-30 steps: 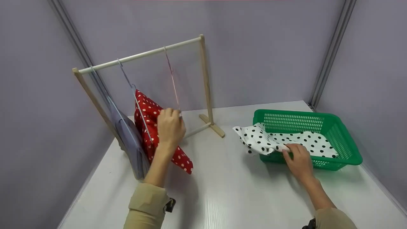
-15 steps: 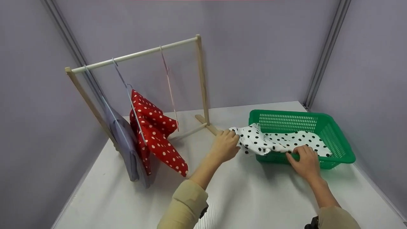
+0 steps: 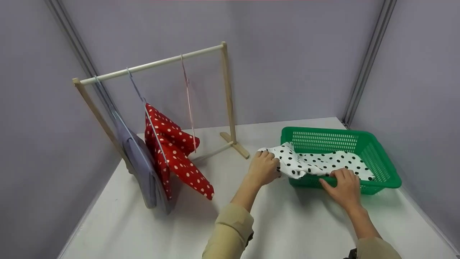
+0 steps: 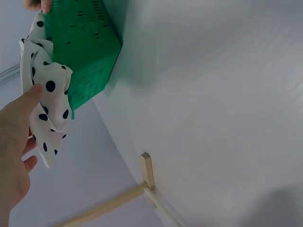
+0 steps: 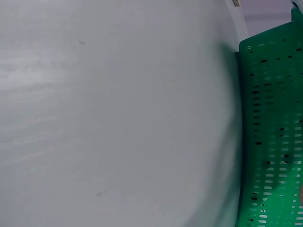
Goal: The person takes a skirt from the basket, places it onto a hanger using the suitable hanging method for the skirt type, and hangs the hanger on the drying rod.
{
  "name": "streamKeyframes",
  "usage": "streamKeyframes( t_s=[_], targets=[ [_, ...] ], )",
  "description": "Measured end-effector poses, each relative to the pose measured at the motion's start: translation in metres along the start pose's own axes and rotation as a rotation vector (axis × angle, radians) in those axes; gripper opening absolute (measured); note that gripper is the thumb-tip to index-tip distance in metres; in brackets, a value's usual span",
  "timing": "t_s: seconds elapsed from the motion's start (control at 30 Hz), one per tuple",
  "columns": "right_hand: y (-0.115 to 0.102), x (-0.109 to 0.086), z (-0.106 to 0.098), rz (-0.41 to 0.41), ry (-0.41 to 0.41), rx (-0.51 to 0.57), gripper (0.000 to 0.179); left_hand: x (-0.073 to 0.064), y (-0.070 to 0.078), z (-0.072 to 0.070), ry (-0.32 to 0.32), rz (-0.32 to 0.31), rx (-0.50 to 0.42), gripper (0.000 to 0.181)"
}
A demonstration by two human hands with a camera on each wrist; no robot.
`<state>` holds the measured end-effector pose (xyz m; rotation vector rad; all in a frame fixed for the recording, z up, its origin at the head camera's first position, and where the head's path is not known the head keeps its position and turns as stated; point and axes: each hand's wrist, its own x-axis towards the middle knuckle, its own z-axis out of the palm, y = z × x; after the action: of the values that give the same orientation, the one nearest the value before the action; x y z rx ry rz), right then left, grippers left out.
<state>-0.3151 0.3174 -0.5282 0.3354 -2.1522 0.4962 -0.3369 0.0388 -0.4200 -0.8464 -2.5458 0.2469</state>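
My left hand [image 3: 265, 168] pinches the left end of a white cloth with black polka dots [image 3: 287, 160], which hangs over the left side of a green plastic basket [image 3: 390, 162]. In the left wrist view, the thumb lies on top of the bunched white cloth [image 4: 52, 94] and the other fingers are behind it. The rest of the cloth spreads inside the basket. My right hand [image 3: 345, 189] grips the basket's near rim, fingers over it beside the cloth and thumb on the outer side. The right wrist view shows mostly the basket's perforated wall [image 5: 270, 127].
A wooden rack [image 3: 230, 97] stands at the left. From its bar hang a grey-purple cloth [image 3: 138, 158], a red cloth with white dots [image 3: 179, 160] and a pink hanger [image 3: 189, 108]. Walls enclose the white table [image 3: 151, 237] at the back and sides.
My left hand has gone from the pink hanger rightward to the white cloth and taken hold of its end. My right hand has slid a little right along the rim, off the cloth's edge.
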Motion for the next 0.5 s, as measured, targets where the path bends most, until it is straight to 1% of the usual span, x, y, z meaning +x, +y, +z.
streamKeyframes(
  t_s=[0.07, 0.13, 0.2, 0.27, 0.33, 0.4, 0.5],
  targets=[
    [0.001, -0.002, 0.0, -0.011, 0.012, 0.002, 0.042, 0.001, 0.005, 0.001, 0.013, -0.012, 0.012, 0.035],
    [0.001, -0.003, 0.0, -0.013, 0.014, 0.001, 0.043, 0.001, 0.01, 0.003, 0.011, -0.017, 0.036, 0.039],
    [0.0, -0.004, 0.0, -0.003, 0.004, -0.002, 0.042, 0.002, 0.014, 0.003, -0.002, -0.013, 0.054, 0.042],
    [-0.001, -0.004, -0.001, 0.012, -0.013, -0.008, 0.039, 0.002, 0.017, 0.003, -0.033, -0.001, 0.058, 0.043],
    [-0.003, -0.003, -0.002, 0.029, -0.029, -0.015, 0.037, 0.003, 0.018, 0.003, -0.057, 0.018, 0.059, 0.04],
    [-0.004, -0.002, -0.002, 0.04, -0.037, -0.022, 0.037, 0.004, 0.019, 0.002, -0.08, 0.039, 0.06, 0.033],
    [-0.003, -0.001, -0.003, 0.04, -0.036, -0.022, 0.038, 0.005, 0.021, 0.002, -0.088, 0.065, 0.067, 0.022]
  ],
)
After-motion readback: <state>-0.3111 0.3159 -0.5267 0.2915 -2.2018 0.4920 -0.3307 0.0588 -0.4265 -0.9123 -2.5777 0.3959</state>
